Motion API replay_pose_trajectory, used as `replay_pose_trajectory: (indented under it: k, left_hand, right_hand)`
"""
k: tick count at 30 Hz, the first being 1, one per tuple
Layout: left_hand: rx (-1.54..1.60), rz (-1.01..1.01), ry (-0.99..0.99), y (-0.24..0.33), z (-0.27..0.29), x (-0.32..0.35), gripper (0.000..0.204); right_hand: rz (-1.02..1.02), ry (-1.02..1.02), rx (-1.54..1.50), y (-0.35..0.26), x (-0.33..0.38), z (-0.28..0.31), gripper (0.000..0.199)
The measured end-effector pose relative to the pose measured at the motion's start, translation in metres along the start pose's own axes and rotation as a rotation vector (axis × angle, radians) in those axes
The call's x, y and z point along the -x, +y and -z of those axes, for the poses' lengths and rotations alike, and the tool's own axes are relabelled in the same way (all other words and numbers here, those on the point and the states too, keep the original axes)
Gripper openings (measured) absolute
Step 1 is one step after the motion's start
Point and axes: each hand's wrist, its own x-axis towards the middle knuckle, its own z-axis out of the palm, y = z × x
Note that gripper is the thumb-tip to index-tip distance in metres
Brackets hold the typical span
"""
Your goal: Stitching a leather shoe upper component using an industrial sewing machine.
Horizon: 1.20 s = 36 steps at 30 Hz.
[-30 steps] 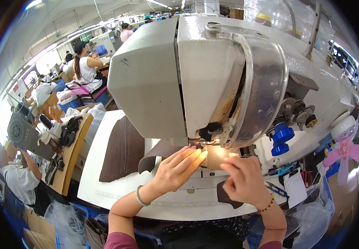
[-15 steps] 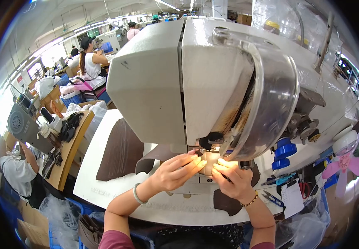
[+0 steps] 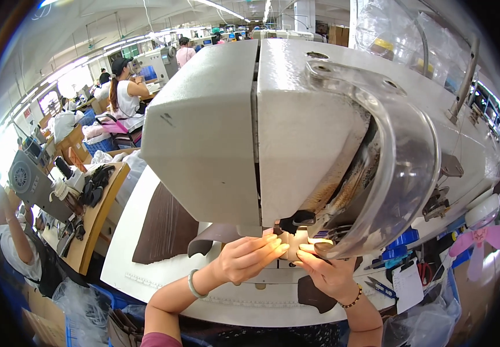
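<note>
A pale tan piece of leather-like material (image 3: 293, 244) lies under the needle area of a large grey-white sewing machine (image 3: 203, 139), lit by its lamp. My left hand (image 3: 249, 258) presses its closed fingertips on the left edge of that piece. On the right edge, my right hand (image 3: 325, 272) has thumb and fingers pinched together, partly behind the machine's clear curved guard (image 3: 403, 168). A curled brown sheet (image 3: 218, 233) reaches toward my left hand from the left. The needle tip is hidden.
A larger dark brown sheet (image 3: 164, 228) rests on the white table (image 3: 128, 254), and a small brown scrap (image 3: 313, 294) lies near its front edge. Thread snips (image 3: 382, 287), a paper pad (image 3: 407, 284) and a pink fan (image 3: 478, 236) are on the right. Co-workers sit left.
The machine head looks larger and lower in the picture as the view shifts. Both hands sit slightly lower, still at the lit piece. A co-worker's arm at the far left has lifted.
</note>
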Motion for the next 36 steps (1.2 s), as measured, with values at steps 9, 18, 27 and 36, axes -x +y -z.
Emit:
replay_pose_trajectory:
  k: [9,18,27,36]
  left_hand:
    - [-0.038,0.069,-0.065,-0.006,0.0,0.0,0.028]
    - [0.024,0.064,-0.096,-0.013,0.005,-0.004,0.025]
    - [0.047,0.207,-0.061,-0.019,-0.01,0.013,0.022]
    - [0.176,0.257,-0.009,-0.026,-0.02,0.035,0.021]
  right_hand:
    - [-0.05,-0.042,-0.147,0.01,0.001,-0.005,0.023]
    - [-0.062,-0.028,-0.177,0.013,0.004,-0.01,0.022]
    - [-0.156,-0.079,-0.142,0.022,0.006,-0.017,0.018]
    - [-0.417,-0.024,-0.583,0.028,0.033,-0.036,0.018]
